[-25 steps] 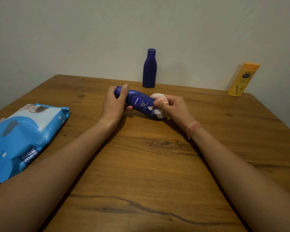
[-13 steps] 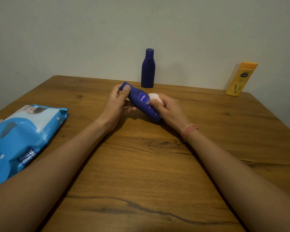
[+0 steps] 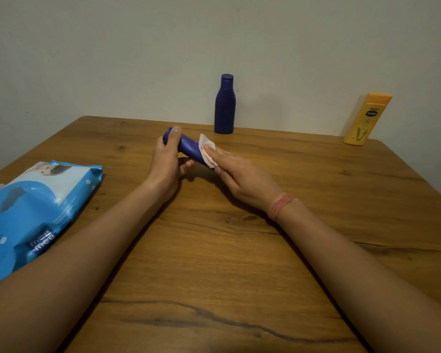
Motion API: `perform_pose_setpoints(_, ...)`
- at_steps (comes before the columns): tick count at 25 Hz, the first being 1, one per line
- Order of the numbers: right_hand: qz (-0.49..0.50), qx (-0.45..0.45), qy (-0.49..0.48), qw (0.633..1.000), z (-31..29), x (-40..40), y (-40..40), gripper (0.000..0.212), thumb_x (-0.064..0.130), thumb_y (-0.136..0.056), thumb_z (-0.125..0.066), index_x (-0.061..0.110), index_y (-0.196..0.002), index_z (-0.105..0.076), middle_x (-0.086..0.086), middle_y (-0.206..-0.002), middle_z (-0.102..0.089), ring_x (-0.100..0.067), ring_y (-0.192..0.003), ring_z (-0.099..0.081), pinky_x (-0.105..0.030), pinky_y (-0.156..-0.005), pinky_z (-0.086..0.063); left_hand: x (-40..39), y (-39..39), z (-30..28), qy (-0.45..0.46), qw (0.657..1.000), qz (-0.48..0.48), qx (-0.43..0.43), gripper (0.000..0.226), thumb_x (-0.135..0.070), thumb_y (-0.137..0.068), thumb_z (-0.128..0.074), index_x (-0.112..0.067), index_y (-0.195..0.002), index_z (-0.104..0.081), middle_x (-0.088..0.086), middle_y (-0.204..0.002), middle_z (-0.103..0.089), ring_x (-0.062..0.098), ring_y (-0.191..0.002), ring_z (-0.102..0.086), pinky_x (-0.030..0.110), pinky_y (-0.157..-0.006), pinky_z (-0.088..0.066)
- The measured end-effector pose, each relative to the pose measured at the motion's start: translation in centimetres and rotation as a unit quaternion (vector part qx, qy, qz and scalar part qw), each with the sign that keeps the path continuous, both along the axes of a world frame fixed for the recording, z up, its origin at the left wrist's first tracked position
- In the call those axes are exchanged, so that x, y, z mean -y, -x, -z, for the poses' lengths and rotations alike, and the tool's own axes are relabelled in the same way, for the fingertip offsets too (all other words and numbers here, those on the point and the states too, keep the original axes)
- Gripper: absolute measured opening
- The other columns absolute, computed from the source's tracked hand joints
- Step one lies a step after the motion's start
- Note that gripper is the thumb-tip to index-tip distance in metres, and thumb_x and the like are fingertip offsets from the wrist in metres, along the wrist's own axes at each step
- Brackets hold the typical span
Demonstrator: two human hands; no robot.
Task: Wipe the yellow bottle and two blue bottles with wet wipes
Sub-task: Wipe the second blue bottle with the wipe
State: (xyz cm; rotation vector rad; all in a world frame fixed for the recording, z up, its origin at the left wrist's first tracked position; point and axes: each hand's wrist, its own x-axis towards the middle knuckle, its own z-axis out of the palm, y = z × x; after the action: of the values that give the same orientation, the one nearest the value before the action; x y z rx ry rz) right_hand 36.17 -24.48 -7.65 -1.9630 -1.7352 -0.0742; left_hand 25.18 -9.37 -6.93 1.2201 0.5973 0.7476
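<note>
A wooden table fills most of the view, its far edge meeting a plain pale wall. On the table's left side, near the person, lies a large blue pack of wet wipes, flat on its back with part of it cut off by the left edge of the view.

Two bare forearms reach from the near edge toward the middle of the table. The left hand is closed around the cap end of a blue bottle, thumb laid over the top and fingers curled under it, holding the bottle tilted and lifted just above the tabletop. The right hand presses a white wet wipe against the lower part of that same bottle; its fingers lie fairly flat over the wipe, pinning it to the bottle's side, and the wipe's upper corner sticks up free. A pink thread band circles the right wrist.

Against the wall at the far middle stands a second blue bottle, upright with its cap on, well apart from the hands. At the far right corner, a yellow bottle leans against the wall, standing on its cap end.
</note>
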Motion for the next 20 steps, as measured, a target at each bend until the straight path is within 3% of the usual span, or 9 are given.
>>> perform_pose_setpoints(4, -0.003, -0.067, -0.015, 0.998, 0.0, -0.5, 0.4, 0.064, 0.042, -0.102, -0.037, 0.025, -0.156, -0.006, -0.003, -0.162, -0.019, -0.019, -0.145, -0.027, -0.038, -0.115, -0.033, 0.8, 0.1, -0.4, -0.077, 0.988, 0.129, -0.022, 0.048, -0.055, -0.093, -0.05, -0.021, -0.127, -0.05, 0.007, -0.103, -0.068, 0.021, -0.081, -0.068, 0.024, -0.059, -0.055)
perform_pose_setpoints(9, -0.019, -0.183, -0.029, 0.982, -0.4, -0.8, 1.0, 0.079, 0.047, -0.097, -0.048, 0.025, -0.156, -0.002, 0.002, -0.164, -0.007, -0.016, -0.148, -0.018, -0.024, -0.109, -0.024, 1.1, 0.2, -0.7, -0.05, 0.98, 0.19, 0.025, 0.041, -0.051, -0.09, -0.049, -0.026, -0.122, -0.058, 0.005, -0.12, -0.069, 0.022, -0.108, -0.069, 0.035, -0.083, -0.059)
perform_pose_setpoints(11, -0.009, -0.211, -0.042, 0.977, -0.6, -1.0, 1.2, 0.078, 0.046, -0.096, -0.051, 0.025, -0.156, -0.006, 0.0, -0.161, -0.021, -0.016, -0.142, -0.031, -0.025, -0.109, -0.031, 1.1, 0.1, -0.6, -0.032, 0.983, 0.179, 0.039, 0.036, -0.042, -0.097, -0.047, -0.02, -0.124, -0.058, 0.007, -0.12, -0.069, 0.024, -0.108, -0.068, 0.035, -0.084, -0.058)
perform_pose_setpoints(13, 0.018, -0.279, -0.03, 0.96, -1.0, -1.1, 1.5, 0.076, 0.044, -0.092, -0.06, 0.027, -0.153, -0.02, 0.0, -0.141, -0.05, -0.013, -0.118, -0.056, -0.026, -0.094, -0.049, 0.9, 0.1, -0.4, -0.04, 0.987, 0.153, 0.038, 0.039, -0.034, -0.1, -0.046, -0.011, -0.131, -0.054, 0.009, -0.116, -0.067, 0.023, -0.1, -0.068, 0.032, -0.079, -0.058)
perform_pose_setpoints(15, 0.026, -0.38, -0.005, 0.925, -1.3, -1.0, 1.6, 0.056, 0.039, -0.087, -0.068, 0.031, -0.136, -0.043, 0.002, -0.114, -0.066, -0.011, -0.095, -0.066, -0.024, -0.076, -0.057, 1.0, 0.1, -0.4, -0.063, 0.986, 0.154, 0.016, 0.04, -0.032, -0.102, -0.044, -0.008, -0.132, -0.054, 0.009, -0.115, -0.066, 0.022, -0.102, -0.064, 0.032, -0.084, -0.056)
perform_pose_setpoints(16, 0.02, -0.441, 0.007, 0.897, -1.4, -0.9, 1.4, 0.045, 0.035, -0.086, -0.071, 0.031, -0.125, -0.05, -0.002, -0.108, -0.07, -0.014, -0.091, -0.069, -0.026, -0.074, -0.059, 1.0, 0.1, -0.4, -0.076, 0.983, 0.164, 0.005, 0.039, -0.033, -0.101, -0.043, -0.009, -0.13, -0.056, 0.009, -0.116, -0.066, 0.022, -0.105, -0.062, 0.034, -0.09, -0.053)
perform_pose_setpoints(20, -0.085, -0.646, 0.05, 0.757, -1.0, -0.4, 1.0, 0.038, 0.017, -0.087, -0.069, 0.012, -0.121, -0.054, -0.013, -0.111, -0.072, -0.027, -0.102, -0.069, -0.04, -0.088, -0.058, 1.3, 0.5, -0.8, -0.087, 0.969, 0.232, 0.0, 0.038, -0.039, -0.097, -0.048, -0.018, -0.126, -0.06, 0.003, -0.106, -0.069, 0.029, -0.099, -0.06, 0.036, -0.083, -0.052)
